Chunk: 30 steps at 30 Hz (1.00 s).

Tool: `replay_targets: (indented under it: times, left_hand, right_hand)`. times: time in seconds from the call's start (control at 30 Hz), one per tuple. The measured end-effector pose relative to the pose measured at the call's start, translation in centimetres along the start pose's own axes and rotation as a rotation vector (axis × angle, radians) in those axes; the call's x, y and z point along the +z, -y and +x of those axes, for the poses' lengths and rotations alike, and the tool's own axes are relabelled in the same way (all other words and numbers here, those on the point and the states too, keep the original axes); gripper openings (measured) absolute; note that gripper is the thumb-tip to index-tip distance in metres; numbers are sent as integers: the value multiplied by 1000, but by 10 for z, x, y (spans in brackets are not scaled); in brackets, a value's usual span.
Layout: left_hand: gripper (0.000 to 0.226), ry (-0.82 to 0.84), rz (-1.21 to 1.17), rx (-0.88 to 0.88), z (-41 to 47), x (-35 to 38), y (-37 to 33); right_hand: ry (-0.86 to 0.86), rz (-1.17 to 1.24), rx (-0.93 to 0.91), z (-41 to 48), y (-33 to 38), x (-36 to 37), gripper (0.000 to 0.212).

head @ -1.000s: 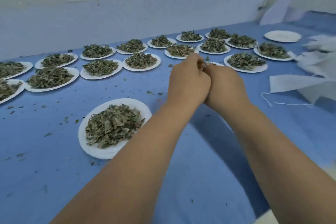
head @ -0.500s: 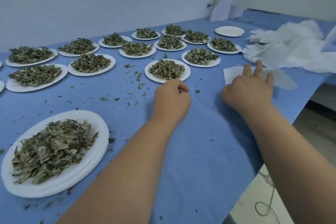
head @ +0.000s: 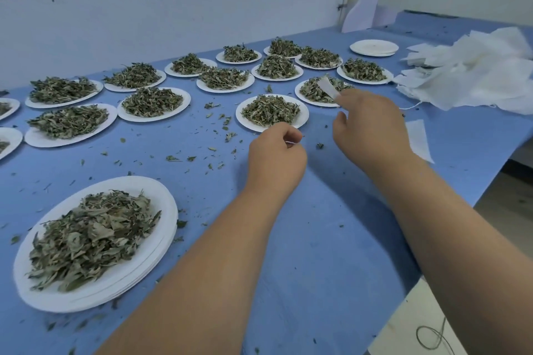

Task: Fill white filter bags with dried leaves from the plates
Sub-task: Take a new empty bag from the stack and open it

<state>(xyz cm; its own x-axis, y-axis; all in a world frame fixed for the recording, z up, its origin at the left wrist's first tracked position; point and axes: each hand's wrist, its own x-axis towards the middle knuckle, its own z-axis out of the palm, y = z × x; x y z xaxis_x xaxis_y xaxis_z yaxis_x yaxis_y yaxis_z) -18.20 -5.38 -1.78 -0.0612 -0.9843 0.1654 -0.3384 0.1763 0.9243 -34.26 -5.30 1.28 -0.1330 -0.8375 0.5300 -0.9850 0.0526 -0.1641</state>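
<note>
Leaves lie in a heap on the near plate, at the left of the blue table. This plate sits on more plates like it. Little crumbs of leaf lie all over the table.

Two bare arms reach out over the table. The left hand is past the near plate. Its fingers are curled in, and finger and thumb pinch a white bit. It is too small to tell what it is.

The right hand is just beside the left one, a bit farther out. It holds up a bag. One corner of the bag pokes up over the fingertips. The thumb sticks out to the left. The hand hides how the fingers grip the bag. A flat white sheet shows at the right of this hand. I cannot tell if it is part of the same bag.

Just past the left hand is the next plate, full of leaves. Behind it, rows of plates with leaves run back to the wall. Empty plates sit at the far right. A big pile of bags lies near the right edge.
</note>
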Motion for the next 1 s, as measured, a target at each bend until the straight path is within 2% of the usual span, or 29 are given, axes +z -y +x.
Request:
replay_targets:
  times: [0.1,0.17,0.27,0.33,0.4,0.5,0.63,0.7,0.77,0.8,0.9,1.0]
  left_hand:
    - [32,-37,-84,6,1,0,-2]
    - [42,-71,-157,17,2,-3,-8]
    - [63,-148,-310,13,6,-16,-20]
    - [63,-240,-353,20,8,-30,-28]
    - [56,-349,-302,36,7,-47,-36]
    - [50,-453,-239,55,3,-80,-49]
    - [58,-496,-412,-63,-8,-144,-55]
    - [60,-349,-714,-135,-18,-179,-48]
    - [36,-273,-893,-145,-35,-204,-44]
    - [23,-327,-884,-128,-41,-214,-42]
    - [9,-682,-608,-45,-58,-245,-29]
    - [13,-926,-169,51,-77,-278,-13]
  right_hand:
    - [-117,385,-45,0,25,-4,36]
    - [-111,603,-4,1,43,-7,39]
    - [-73,936,102,4,66,-9,33]
    - [-31,1186,184,4,81,-11,24]
    - [26,1385,239,4,98,-13,16]
    - [173,1605,259,5,126,-19,21]
    - [438,1900,235,13,165,-30,9]
    - [503,1932,183,14,187,-34,12]
    - [516,1865,100,11,209,-34,16]
    - [513,1810,59,8,221,-34,19]
    - [430,1546,-89,-2,253,-27,27]
    - [398,1342,-228,-12,281,-20,24]
